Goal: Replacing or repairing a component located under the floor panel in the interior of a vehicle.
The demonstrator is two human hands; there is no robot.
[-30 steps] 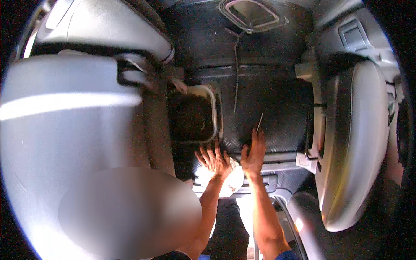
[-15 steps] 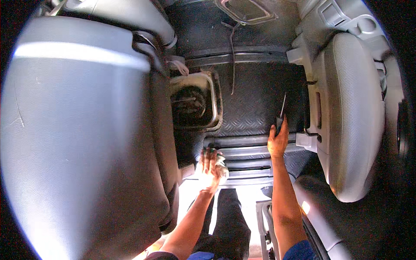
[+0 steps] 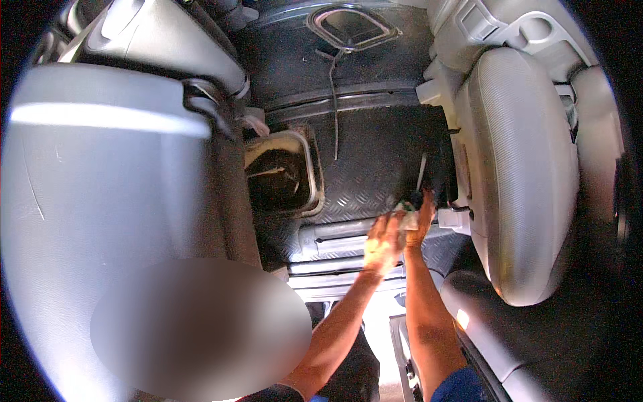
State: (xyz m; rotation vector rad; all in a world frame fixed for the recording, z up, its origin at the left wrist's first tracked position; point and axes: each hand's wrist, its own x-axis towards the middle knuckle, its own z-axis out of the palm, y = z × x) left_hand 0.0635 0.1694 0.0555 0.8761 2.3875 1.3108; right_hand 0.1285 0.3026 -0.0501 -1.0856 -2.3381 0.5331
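My left hand [image 3: 385,244] is closed on a crumpled pale cloth [image 3: 407,218], with the fingers pointing away from me. It has the cloth up against my right hand [image 3: 423,218], above the dark ribbed floor mat [image 3: 365,181] near the door sill. My right hand is wrapped round a dark-handled tool with a slim metal shaft [image 3: 421,171] that points forward. The exact kind of tool cannot be made out. The cloth and the left fingers partly cover the right hand and the handle.
A rounded rectangular floor opening [image 3: 311,164] with a pale, dirty rim lies left of my hands. Farther off is a second framed opening [image 3: 351,30], with a thin strip [image 3: 335,107] trailing from it. Grey seats [image 3: 516,174] flank both sides. The sill [image 3: 341,278] runs in front.
My left hand has carried the cloth from the sill rightward and forward to my right hand. The right hand still grips the tool. The whole view has shifted slightly.
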